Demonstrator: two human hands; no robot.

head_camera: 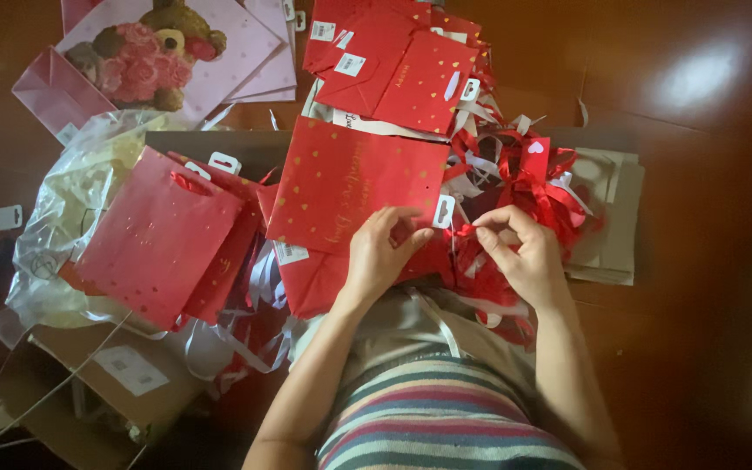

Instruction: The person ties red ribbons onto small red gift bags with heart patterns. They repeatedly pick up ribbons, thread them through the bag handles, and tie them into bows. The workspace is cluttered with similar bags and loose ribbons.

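Dark wooden floor under red gift bags

Striped top, bare forearms.

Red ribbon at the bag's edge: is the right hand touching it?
Touching. The head view shows the right hand pinching the red ribbon between its fingertips.

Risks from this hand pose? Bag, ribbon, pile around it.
1. The right hand pinches a thin red ribbon at its fingertips; it may slip free or snag in the tangled ribbon heap behind it.
2. The left hand presses the edge of the red gift bag; a hard ribbon pull might crease or tear the paper near the white hang tag.
3. The leaning red bags at left look unstable and may slide.
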